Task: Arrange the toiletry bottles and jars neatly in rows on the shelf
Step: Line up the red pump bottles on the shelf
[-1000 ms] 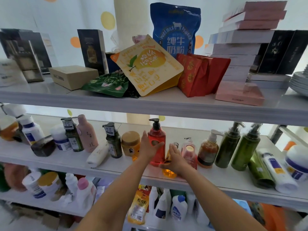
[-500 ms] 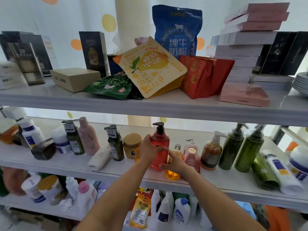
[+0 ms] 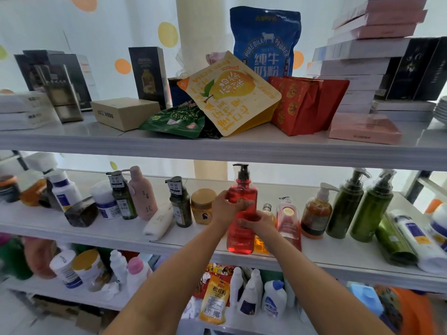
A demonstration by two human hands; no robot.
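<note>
Lifted since a second ago, the red pump bottle point(image 3: 242, 213) now sits higher and nearer the front edge of the middle shelf point(image 3: 96, 234), upright, its base level with that edge; whether it touches the board cannot be told. Both hands have closed on it. The left hand point(image 3: 226, 207) wraps the upper body from the left, fingers curled round the front over a round gold emblem, thumb behind. The right hand point(image 3: 258, 223) grips lower down from the right, fingers pressed across the front of the bottle. Pale lettering low on the red bottle is too blurred to read. Just behind the right hand stand a small amber bottle point(image 3: 262, 243), mostly hidden, and a pink bottle point(image 3: 289, 221) with a gold round label. Further right come a brown pump bottle point(image 3: 315, 213) and two dark green pump bottles point(image 3: 362, 204), then a green bottle and a white tube lying on their sides. Left of the hands are a gold-lidded jar point(image 3: 203, 206), a dark bottle point(image 3: 180, 201) whose neck tag bears Chinese characters, a white tube point(image 3: 158, 222) lying flat, and a dusty pink bottle point(image 3: 141, 193). On the top shelf a blue pouch point(image 3: 264, 42) reads "PURE MILK POWDER" above large Chinese characters, and a yellow pouch point(image 3: 229, 93) with a pear picture leans against it.
</note>
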